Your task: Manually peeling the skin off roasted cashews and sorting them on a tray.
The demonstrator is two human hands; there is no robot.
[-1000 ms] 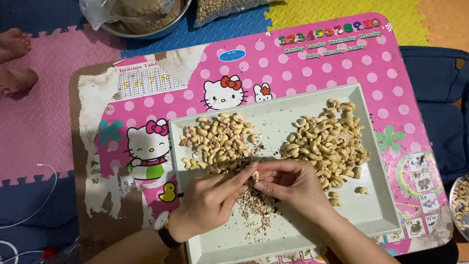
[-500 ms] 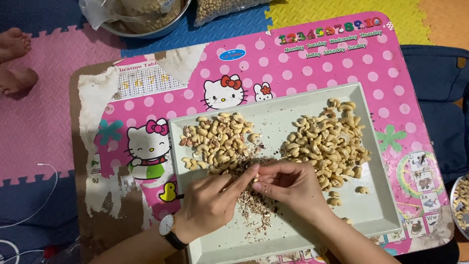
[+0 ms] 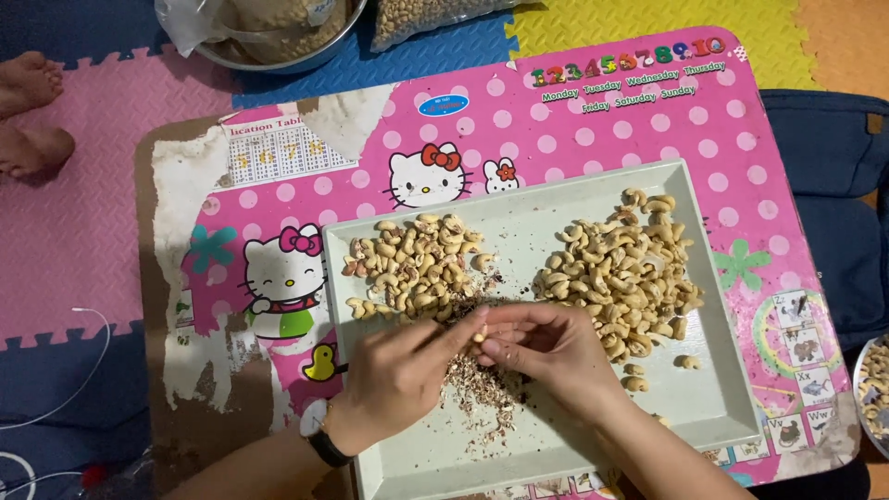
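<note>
A pale green tray [image 3: 722,407] lies on a pink cartoon-print low table [image 3: 574,130]. On its left part is a heap of cashews with brown skin bits [image 3: 417,268]; on its right part is a larger heap of pale peeled cashews [image 3: 620,268]. My left hand [image 3: 398,375] and my right hand [image 3: 546,347] meet over the tray's middle, fingertips pinched together on one cashew [image 3: 481,333]. Below them lies a scatter of brown skin flakes [image 3: 477,393]. A dark watch band sits on my left wrist.
A metal bowl [image 3: 278,37] lined with plastic and a clear bag of nuts [image 3: 426,14] stand beyond the table's far edge. Another person's bare feet [image 3: 32,116] rest on the foam mat at left. A white cable [image 3: 65,389] lies lower left; a bowl's edge [image 3: 870,389] shows at right.
My hands have stayed over the tray's middle, with only small finger movements on the cashew between them. The heaps look the same.
</note>
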